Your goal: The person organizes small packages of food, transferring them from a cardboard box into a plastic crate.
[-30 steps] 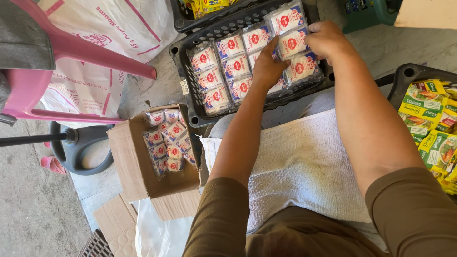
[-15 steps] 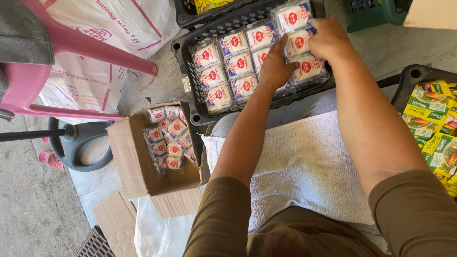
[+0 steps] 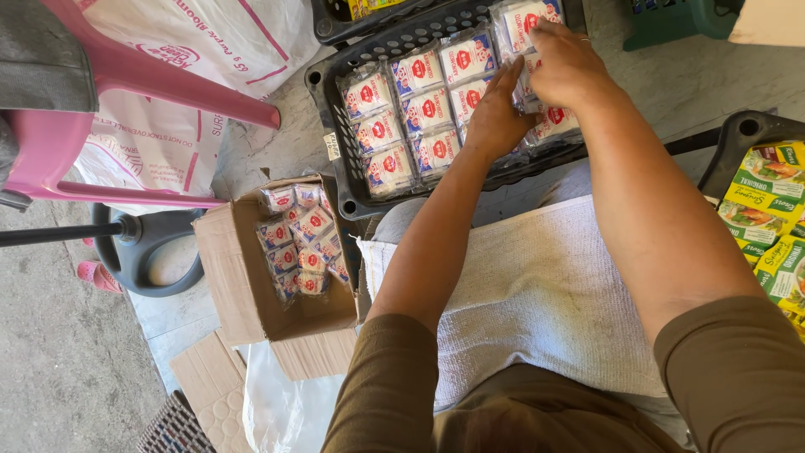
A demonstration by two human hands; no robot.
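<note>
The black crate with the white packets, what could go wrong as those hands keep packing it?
1. The crate looks nearly full; the left hand and right hand press packets at its far corner, so one may get squashed or pop out.
2. The crate seems to rest partly on the lap by the towel, so it might tip.
3. The open carton sits close to the left elbow and could be knocked.

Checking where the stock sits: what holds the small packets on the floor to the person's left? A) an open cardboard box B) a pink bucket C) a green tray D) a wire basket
A: the red-and-white packets lie in an open cardboard box, beside the black crate that both hands work in.
</note>
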